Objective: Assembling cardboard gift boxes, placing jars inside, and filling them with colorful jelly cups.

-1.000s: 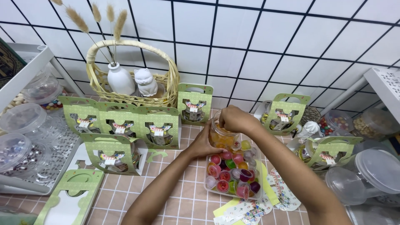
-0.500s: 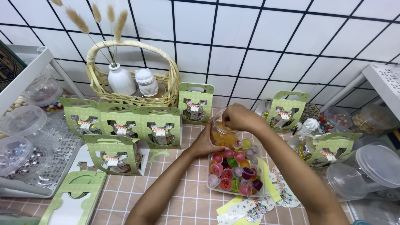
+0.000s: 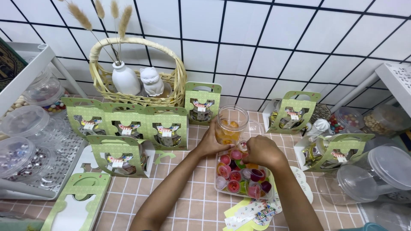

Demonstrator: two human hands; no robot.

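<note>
Worktop (image 3: 188,201): pink square tiles, backed by a white tiled wall with dark grout; everything below stands on it.

Wicker basket (image 3: 102,81): pale, hoop-handled, set against the wall out of the working area; holds a white vase (image 3: 124,79) with dried grass stalks and a white cat figurine (image 3: 152,81).

Green carton carriers (image 3: 124,124): light green card with cut-out handles and a small pictured label on each front; several stand in a row at left, one behind the jar (image 3: 202,102), two more at right (image 3: 295,112), each with a jar showing through its window. One unfilled carrier (image 3: 79,205) lies flat near the front edge.

Lidded clear tubs (image 3: 376,171): right side, apparently holding nothing; more clear containers on the grey rack at left (image 3: 21,145).

Clear tray of jelly cups (image 3: 244,177): directly before the person, packed with small red, pink, green and purple cups, placed close to the jar for short reaches.

Clear plastic jar (image 3: 231,125): open-topped, upright just behind the tray, orange pieces inside.

Left hand (image 3: 210,143): fingers wrapped round the jar's lower side, steadying it.

Right hand (image 3: 263,152): over the tray's far end, fingers curled down among the cups; whether they have one pinched cannot be told.

Printed paper labels (image 3: 252,211): yellow and multicoloured strips, loose beside the tray's near edge.
</note>
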